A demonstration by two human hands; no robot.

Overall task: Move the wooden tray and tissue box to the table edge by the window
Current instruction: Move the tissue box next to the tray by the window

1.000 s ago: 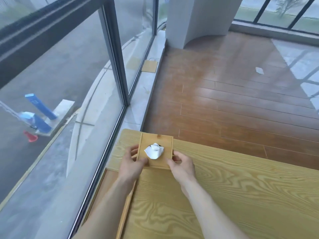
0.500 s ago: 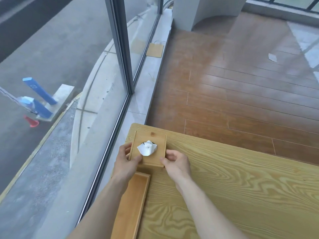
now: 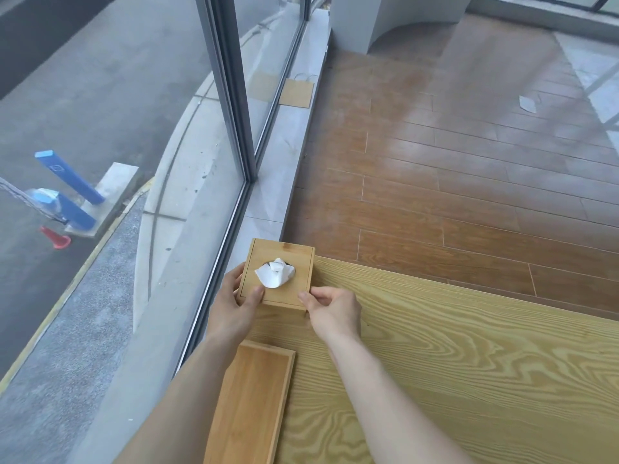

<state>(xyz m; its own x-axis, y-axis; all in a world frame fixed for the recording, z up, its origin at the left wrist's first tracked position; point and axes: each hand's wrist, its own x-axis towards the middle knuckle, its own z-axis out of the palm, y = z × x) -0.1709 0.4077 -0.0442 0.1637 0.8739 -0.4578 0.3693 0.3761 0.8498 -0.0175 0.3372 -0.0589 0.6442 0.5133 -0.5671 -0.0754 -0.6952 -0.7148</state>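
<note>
A square wooden tissue box (image 3: 298, 262) with a white tissue poking from its top hole stands at the far left corner of the light wooden table (image 3: 452, 363), right by the window. My left hand (image 3: 234, 303) grips its left side, thumb on the lid. My right hand (image 3: 331, 308) pinches its near right corner. The long wooden tray (image 3: 249, 406) lies along the table's left edge, just in front of the box, partly under my left forearm.
A floor-to-ceiling window with a dark frame (image 3: 231, 92) runs along the left, with a grey sill (image 3: 288, 155) below it. Brown plank floor (image 3: 452, 169) lies beyond the table. A flat paper bag (image 3: 298, 92) rests on the sill.
Both hands have stayed on the tissue box and carried it toward the table's far left corner. The tray has come into fuller view near my left forearm as the camera tilted down.
</note>
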